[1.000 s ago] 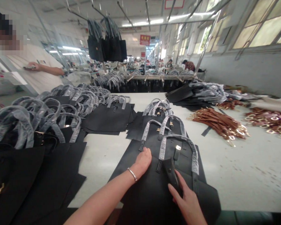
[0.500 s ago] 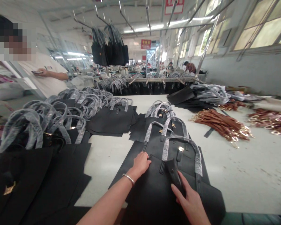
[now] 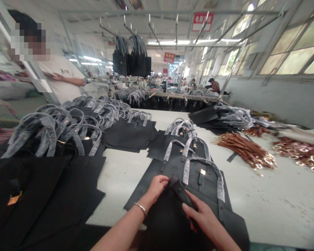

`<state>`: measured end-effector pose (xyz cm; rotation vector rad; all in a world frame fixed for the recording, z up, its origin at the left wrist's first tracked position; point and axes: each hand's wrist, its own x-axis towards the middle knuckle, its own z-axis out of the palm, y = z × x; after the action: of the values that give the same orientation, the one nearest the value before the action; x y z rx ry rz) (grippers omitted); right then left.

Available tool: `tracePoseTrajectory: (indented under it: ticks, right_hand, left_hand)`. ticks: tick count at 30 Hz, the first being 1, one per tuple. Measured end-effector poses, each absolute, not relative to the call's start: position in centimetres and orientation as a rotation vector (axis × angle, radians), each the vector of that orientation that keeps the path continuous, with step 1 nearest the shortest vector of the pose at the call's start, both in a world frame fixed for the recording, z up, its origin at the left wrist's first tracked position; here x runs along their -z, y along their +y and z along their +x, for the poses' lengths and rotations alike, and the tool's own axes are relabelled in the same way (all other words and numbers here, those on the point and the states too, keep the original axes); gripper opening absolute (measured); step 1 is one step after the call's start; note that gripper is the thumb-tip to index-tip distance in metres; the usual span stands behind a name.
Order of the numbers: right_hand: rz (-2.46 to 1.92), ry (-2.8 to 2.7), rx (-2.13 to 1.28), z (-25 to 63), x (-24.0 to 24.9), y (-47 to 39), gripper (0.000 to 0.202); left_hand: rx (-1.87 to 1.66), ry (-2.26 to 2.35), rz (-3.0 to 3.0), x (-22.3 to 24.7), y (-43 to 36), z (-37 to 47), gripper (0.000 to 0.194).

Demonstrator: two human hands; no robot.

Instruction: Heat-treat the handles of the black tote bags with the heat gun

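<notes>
In my right hand (image 3: 202,212) is a slim black handheld tool (image 3: 181,191) with a wider far end, its exact kind unclear. That end lies over the top edge of a black handbag (image 3: 167,216), close to my left fingertips. My left hand (image 3: 157,188), with a silver bracelet at its wrist, pinches the bag's top edge; a thread or other small thing between the fingers cannot be made out. Just beyond the tool rises a plastic-wrapped bag handle (image 3: 219,186), and a strap with a gold clasp (image 3: 202,174) lies on the bag's front.
Black bags with wrapped handles (image 3: 47,122) are heaped on the left of the white table (image 3: 274,205). Brown straps with gold hooks (image 3: 244,150) lie to the right. More black bags (image 3: 132,62) hang from a rack. A person (image 3: 65,80) stands at left holding a phone.
The black tool in my right hand has moved left, from beside the bag's handle to my left fingertips. My left hand stays at the bag's edge. The camera view has shifted slightly.
</notes>
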<state>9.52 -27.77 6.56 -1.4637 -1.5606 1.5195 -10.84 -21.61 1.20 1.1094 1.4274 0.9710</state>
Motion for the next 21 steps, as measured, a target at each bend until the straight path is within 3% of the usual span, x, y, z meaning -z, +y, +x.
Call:
tracePoseTrajectory:
  ticks: [7, 14, 17, 21]
  right_hand:
    - [-1.382, -1.481, -1.689, 8.0, -7.1, -26.4, 0.070]
    - [-1.431, -1.311, -1.680, 7.7, -8.6, -25.0, 0.070]
    - [-1.465, -1.282, -1.590, 8.1, -9.8, -24.5, 0.063]
    - [-1.481, -1.336, -1.745, 8.6, -10.1, -24.6, 0.063]
  left_hand:
    - [-0.995, 0.949, 1.034, -2.3, -22.6, -11.6, 0.038]
    - [-1.037, 0.962, 0.915, -1.2, -22.1, -11.3, 0.027]
    - [-1.037, 0.997, 0.850, -0.8, -21.9, -10.9, 0.041]
    - [-1.050, 0.921, 0.771, -1.1, -21.9, -10.8, 0.057]
